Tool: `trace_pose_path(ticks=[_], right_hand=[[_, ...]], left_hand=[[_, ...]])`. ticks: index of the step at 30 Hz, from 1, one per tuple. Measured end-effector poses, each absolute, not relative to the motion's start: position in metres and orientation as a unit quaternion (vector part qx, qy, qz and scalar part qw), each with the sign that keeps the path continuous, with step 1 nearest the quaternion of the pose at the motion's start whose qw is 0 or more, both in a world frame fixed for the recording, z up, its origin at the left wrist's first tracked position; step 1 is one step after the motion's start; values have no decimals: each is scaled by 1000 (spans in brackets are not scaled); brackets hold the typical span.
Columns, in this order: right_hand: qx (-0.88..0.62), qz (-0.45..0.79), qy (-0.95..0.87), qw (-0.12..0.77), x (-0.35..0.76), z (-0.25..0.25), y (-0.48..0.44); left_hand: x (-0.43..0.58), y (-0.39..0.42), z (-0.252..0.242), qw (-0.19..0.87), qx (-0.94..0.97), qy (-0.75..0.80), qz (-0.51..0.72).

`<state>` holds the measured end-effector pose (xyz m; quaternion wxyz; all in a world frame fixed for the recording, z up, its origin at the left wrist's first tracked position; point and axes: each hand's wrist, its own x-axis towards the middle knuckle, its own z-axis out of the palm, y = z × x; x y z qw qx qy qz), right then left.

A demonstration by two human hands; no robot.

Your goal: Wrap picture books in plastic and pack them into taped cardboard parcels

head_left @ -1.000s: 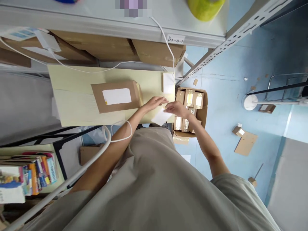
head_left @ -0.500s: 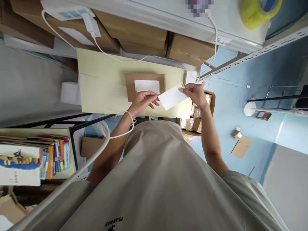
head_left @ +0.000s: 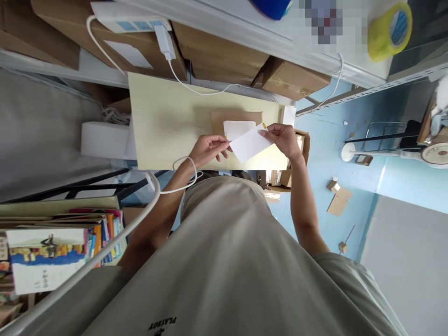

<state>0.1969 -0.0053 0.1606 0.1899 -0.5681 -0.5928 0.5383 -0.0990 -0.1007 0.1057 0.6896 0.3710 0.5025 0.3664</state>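
Note:
A white paper slip (head_left: 249, 143) with a small yellow mark at one corner is stretched, tilted, between my two hands above the table. My left hand (head_left: 209, 150) pinches its left corner between thumb and forefinger, the other fingers loosely curled. At the upper right corner, near the yellow mark, my right hand (head_left: 284, 140) grips it between thumb and fingers. Behind the slip, a stack of white paper (head_left: 239, 128) rests on a flat brown cardboard piece (head_left: 217, 119); the slip hides part of both.
The pale yellow tabletop (head_left: 168, 121) lies below a shelf with cardboard boxes (head_left: 220, 49), a power strip (head_left: 133, 21) and yellow tape (head_left: 389, 35). An open carton (head_left: 305, 147) of small boxes stands right of the table. Books (head_left: 101, 233) fill a lower-left rack. A white cable (head_left: 187, 184) loops at my left wrist.
The head view has shifted, so the table, shelf and cardboard appear further right. Both hands keep hold of the slip, with hardly any change in their grip.

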Motion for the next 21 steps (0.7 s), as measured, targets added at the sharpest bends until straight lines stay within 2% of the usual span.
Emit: trace_pose_path(ticks=[3,8,13,21], right_hand=[[-589,499,-611,175,180,157,-8],[-640,337,-673,156,128,159,-29],[-578,424,-681,150,64,178,-71],[-583,444,-667,136,26,175,-76]], left_hand=[[-113,-100,101,694,377,489,371],[-130,-103,96,663,390,495,404],[-144,-110,101,631,406,526,401],[-161,-117,97,591,451,538,396]])
